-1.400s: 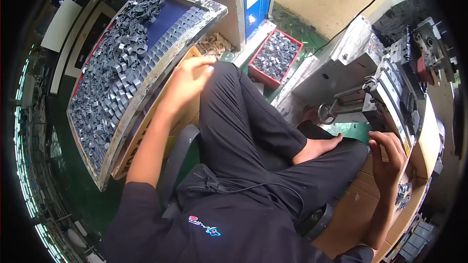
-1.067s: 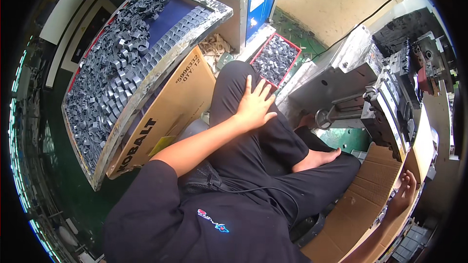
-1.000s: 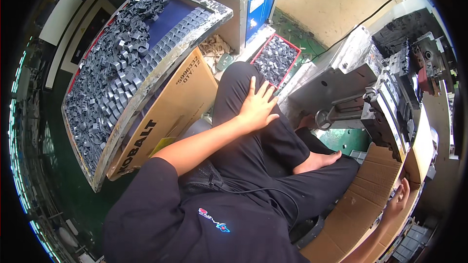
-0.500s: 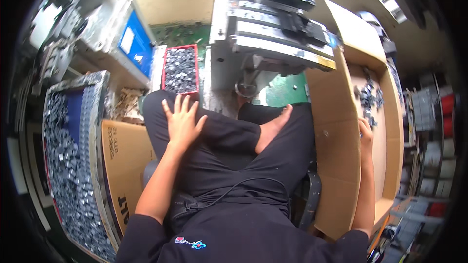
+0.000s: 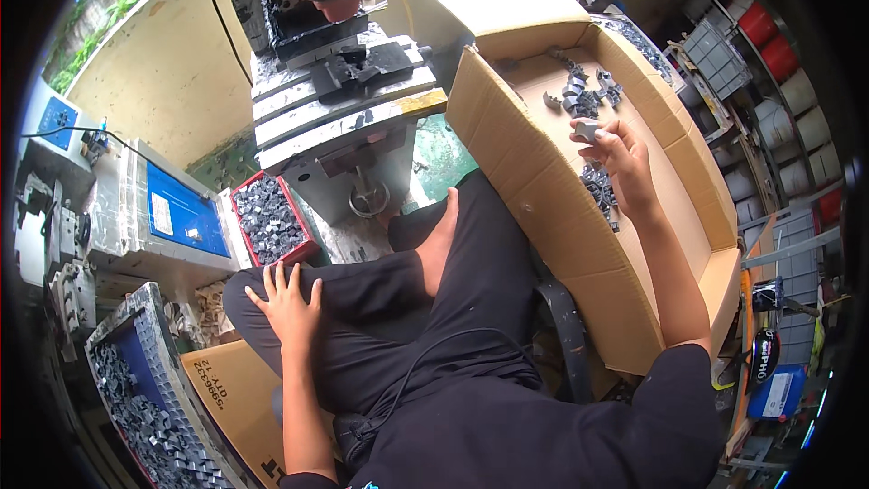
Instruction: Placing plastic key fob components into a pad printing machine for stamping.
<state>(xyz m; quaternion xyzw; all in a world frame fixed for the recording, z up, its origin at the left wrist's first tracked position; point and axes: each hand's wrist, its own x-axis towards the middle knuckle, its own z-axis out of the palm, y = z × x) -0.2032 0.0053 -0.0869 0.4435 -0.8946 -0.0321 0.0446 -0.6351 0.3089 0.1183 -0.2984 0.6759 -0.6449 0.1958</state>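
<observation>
Over the open cardboard box [image 5: 561, 244] at my right, my right hand [image 5: 625, 163] pinches a small grey metal part [image 5: 587, 130] between thumb and fingers. Just beyond the hand, on the box floor, a loose heap of similar dark grey parts [image 5: 581, 95] lies scattered. More such parts [image 5: 599, 190] sit beside the hand, partly hidden by it and the box wall. My left hand [image 5: 288, 303] rests flat on my left knee, fingers spread, with nothing in it.
Ahead stands a machine with a slotted metal table [image 5: 389, 95] holding a dark fixture. A red crate [image 5: 303, 217] of small metal parts stands left of it. A large tray [image 5: 163, 335] of parts and a closed carton [image 5: 217, 389] are at my left. Shelves with bins line the right.
My right hand has risen from low inside the box and now shows a grey metal part. The view has swung toward the right. My left hand stays on the knee.
</observation>
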